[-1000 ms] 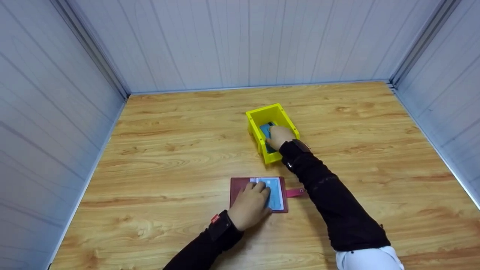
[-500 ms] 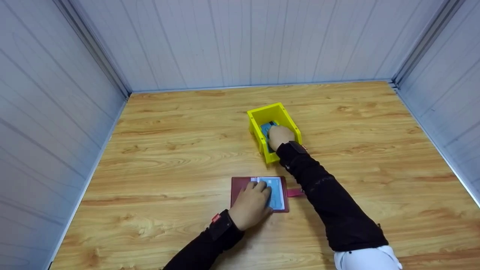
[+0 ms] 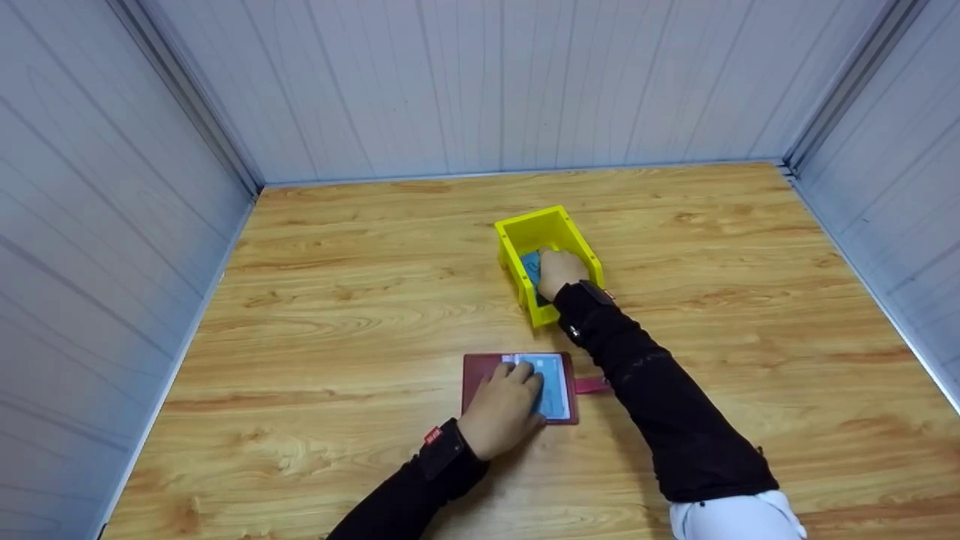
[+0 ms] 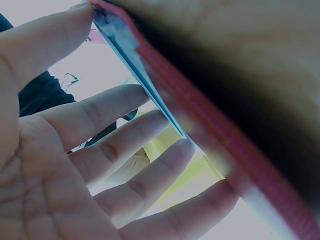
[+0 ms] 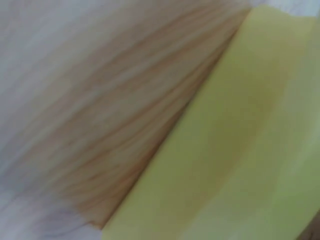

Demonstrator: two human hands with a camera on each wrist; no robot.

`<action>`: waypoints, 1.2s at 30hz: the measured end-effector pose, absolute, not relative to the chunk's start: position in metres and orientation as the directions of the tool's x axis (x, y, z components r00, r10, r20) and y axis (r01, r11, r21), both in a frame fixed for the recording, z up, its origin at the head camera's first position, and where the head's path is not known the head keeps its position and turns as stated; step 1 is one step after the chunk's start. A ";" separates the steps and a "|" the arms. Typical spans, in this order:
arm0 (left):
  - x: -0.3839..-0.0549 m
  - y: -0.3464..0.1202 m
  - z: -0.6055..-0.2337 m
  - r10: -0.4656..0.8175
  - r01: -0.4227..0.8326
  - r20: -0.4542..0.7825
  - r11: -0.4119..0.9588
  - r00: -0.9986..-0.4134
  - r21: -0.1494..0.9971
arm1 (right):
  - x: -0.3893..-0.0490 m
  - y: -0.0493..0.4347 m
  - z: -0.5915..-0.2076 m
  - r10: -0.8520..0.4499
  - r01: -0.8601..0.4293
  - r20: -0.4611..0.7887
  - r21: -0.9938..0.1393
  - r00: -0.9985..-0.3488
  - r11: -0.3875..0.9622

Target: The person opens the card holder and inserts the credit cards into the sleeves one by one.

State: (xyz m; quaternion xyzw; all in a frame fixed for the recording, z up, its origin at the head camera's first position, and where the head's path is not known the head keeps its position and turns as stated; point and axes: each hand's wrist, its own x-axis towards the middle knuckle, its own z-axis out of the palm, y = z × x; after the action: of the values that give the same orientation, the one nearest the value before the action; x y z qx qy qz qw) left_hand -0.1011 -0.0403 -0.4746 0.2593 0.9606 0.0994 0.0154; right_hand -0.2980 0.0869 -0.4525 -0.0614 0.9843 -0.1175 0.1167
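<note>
A dark red card holder [image 3: 480, 371] lies unfolded on the table, its pink snap strap [image 3: 591, 385] pointing right. My left hand [image 3: 501, 412] rests on it, fingertips on the light blue card [image 3: 553, 386] in its right side. In the left wrist view the fingers [image 4: 135, 165] stretch out fairly straight to the holder's edge [image 4: 200, 120]. Beyond it, my right hand [image 3: 561, 274] reaches down into a yellow bin [image 3: 523, 279], over a blue card [image 3: 530, 264]. Its fingers are hidden, so I cannot tell whether they grip a card.
Around both items spreads a wood-grain tabletop [image 3: 337, 300]. Pale panelled walls [image 3: 465, 90] enclose it at the back and on both sides. The right wrist view is filled by the bin's yellow side [image 5: 215, 140] and the wood beside it.
Inside the bin my right hand shifts slightly, and the blue card's dark-striped top edge no longer shows. My left hand stays in place on the card holder.
</note>
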 end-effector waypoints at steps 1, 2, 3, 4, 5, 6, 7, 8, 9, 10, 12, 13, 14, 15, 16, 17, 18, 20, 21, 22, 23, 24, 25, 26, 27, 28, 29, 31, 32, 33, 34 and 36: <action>-0.101 -0.040 -0.475 0.502 0.496 0.021 0.845 -0.864 0.200 | -0.298 0.087 -0.452 -0.145 -0.090 -0.215 -0.248 -0.966 0.965; -0.101 -0.040 -0.474 0.503 0.497 0.020 0.845 -0.864 0.198 | -0.297 0.087 -0.452 -0.143 -0.087 -0.216 -0.249 -0.966 0.965; -0.101 -0.040 -0.475 0.505 0.499 0.022 0.845 -0.863 0.194 | -0.297 0.087 -0.451 -0.143 -0.089 -0.214 -0.242 -0.966 0.966; -0.101 -0.040 -0.475 0.507 0.502 0.028 0.844 -0.862 0.188 | -0.296 0.086 -0.451 -0.142 -0.089 -0.213 -0.239 -0.967 0.967; -0.102 -0.040 -0.476 0.508 0.505 0.034 0.843 -0.861 0.185 | -0.295 0.086 -0.450 -0.142 -0.090 -0.213 -0.236 -0.967 0.968; -0.101 -0.041 -0.476 0.510 0.509 0.044 0.841 -0.859 0.183 | -0.294 0.086 -0.449 -0.142 -0.091 -0.213 -0.230 -0.967 0.969; -0.101 -0.041 -0.477 0.512 0.513 0.053 0.840 -0.857 0.178 | -0.293 0.086 -0.448 -0.141 -0.092 -0.216 -0.225 -0.966 0.970; -0.101 -0.041 -0.477 0.514 0.517 0.061 0.838 -0.855 0.174 | -0.293 0.085 -0.448 -0.142 -0.093 -0.217 -0.219 -0.966 0.971; -0.102 -0.041 -0.477 0.516 0.519 0.068 0.837 -0.854 0.170 | -0.292 0.085 -0.447 -0.142 -0.096 -0.218 -0.212 -0.966 0.973; -0.101 -0.041 -0.477 0.516 0.520 0.070 0.837 -0.853 0.171 | -0.291 0.085 -0.447 -0.142 -0.095 -0.223 -0.208 -0.965 0.973; -0.101 -0.041 -0.477 0.517 0.520 0.068 0.836 -0.854 0.176 | -0.291 0.084 -0.446 -0.139 -0.094 -0.228 -0.196 -0.964 0.976; -0.101 -0.041 -0.477 0.516 0.519 0.065 0.836 -0.854 0.178 | -0.291 0.083 -0.446 -0.137 -0.094 -0.228 -0.189 -0.964 0.977; -0.101 -0.041 -0.477 0.516 0.518 0.063 0.836 -0.854 0.180 | -0.290 0.083 -0.446 -0.134 -0.094 -0.226 -0.181 -0.965 0.979; -0.101 -0.041 -0.477 0.516 0.518 0.061 0.836 -0.854 0.181 | -0.290 0.083 -0.445 -0.131 -0.093 -0.223 -0.171 -0.966 0.981; -0.101 -0.041 -0.477 0.516 0.518 0.059 0.836 -0.855 0.182 | -0.290 0.082 -0.445 -0.127 -0.093 -0.219 -0.161 -0.968 0.983; -0.101 -0.041 -0.477 0.516 0.518 0.059 0.836 -0.854 0.182 | -0.289 0.082 -0.445 -0.122 -0.091 -0.214 -0.146 -0.969 0.985; -0.102 -0.041 -0.477 0.517 0.518 0.057 0.836 -0.854 0.181 | -0.288 0.082 -0.444 -0.118 -0.092 -0.211 -0.128 -0.970 0.987; -0.102 -0.041 -0.477 0.518 0.519 0.055 0.836 -0.854 0.180 | -0.287 0.081 -0.442 -0.108 -0.090 -0.210 -0.092 -0.972 0.992; -0.101 -0.041 -0.477 0.518 0.519 0.055 0.835 -0.853 0.180 | -0.287 0.081 -0.442 -0.105 -0.091 -0.210 -0.074 -0.972 0.993; -0.101 -0.041 -0.476 0.519 0.519 0.055 0.835 -0.853 0.180 | -0.287 0.080 -0.441 -0.103 -0.093 -0.213 -0.056 -0.972 0.994; -0.101 -0.041 -0.476 0.518 0.518 0.051 0.836 -0.854 0.183 | -0.287 0.080 -0.441 -0.101 -0.094 -0.215 -0.040 -0.971 0.995; -0.101 -0.041 -0.476 0.518 0.517 0.047 0.836 -0.854 0.186 | -0.287 0.080 -0.440 -0.097 -0.093 -0.219 -0.031 -0.971 0.995; -0.101 -0.041 -0.476 0.517 0.516 0.043 0.836 -0.855 0.190 | -0.287 0.080 -0.440 -0.093 -0.090 -0.223 -0.026 -0.970 0.996; -0.100 -0.041 -0.475 0.518 0.515 0.040 0.835 -0.855 0.193 | -0.287 0.080 -0.440 -0.089 -0.086 -0.229 -0.026 -0.969 0.996; -0.100 -0.041 -0.475 0.517 0.514 0.037 0.835 -0.855 0.198 | -0.288 0.080 -0.440 -0.084 -0.078 -0.234 -0.032 -0.969 0.996; -0.100 -0.041 -0.475 0.517 0.512 0.032 0.835 -0.856 0.202 | -0.288 0.080 -0.439 -0.078 -0.071 -0.237 -0.041 -0.968 0.997; -0.100 -0.041 -0.474 0.515 0.509 0.027 0.836 -0.857 0.206 | -0.288 0.081 -0.439 -0.076 -0.065 -0.238 -0.052 -0.968 0.997; -0.101 -0.040 -0.474 0.514 0.507 0.025 0.837 -0.858 0.207 | -0.289 0.083 -0.439 -0.075 -0.057 -0.226 -0.085 -0.971 0.995; -0.101 -0.040 -0.473 0.513 0.507 0.025 0.837 -0.858 0.207 | -0.290 0.084 -0.438 -0.078 -0.057 -0.215 -0.104 -0.974 0.993; -0.101 -0.040 -0.473 0.511 0.505 0.024 0.839 -0.859 0.204 | -0.290 0.085 -0.438 -0.085 -0.062 -0.195 -0.122 -0.977 0.991; -0.101 -0.040 -0.473 0.510 0.503 0.024 0.840 -0.860 0.201 | -0.291 0.087 -0.438 -0.094 -0.070 -0.176 -0.141 -0.980 0.988; -0.101 -0.040 -0.473 0.507 0.502 0.024 0.843 -0.861 0.195 | -0.292 0.091 -0.437 -0.113 -0.085 -0.145 -0.189 -0.983 0.978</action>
State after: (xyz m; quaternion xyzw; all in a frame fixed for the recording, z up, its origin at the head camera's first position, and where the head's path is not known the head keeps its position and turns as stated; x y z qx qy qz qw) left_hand -0.1006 -0.0402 -0.4727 0.2629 0.9597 0.0979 0.0142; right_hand -0.2916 0.0908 -0.4374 -0.0499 0.9915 -0.0915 0.0779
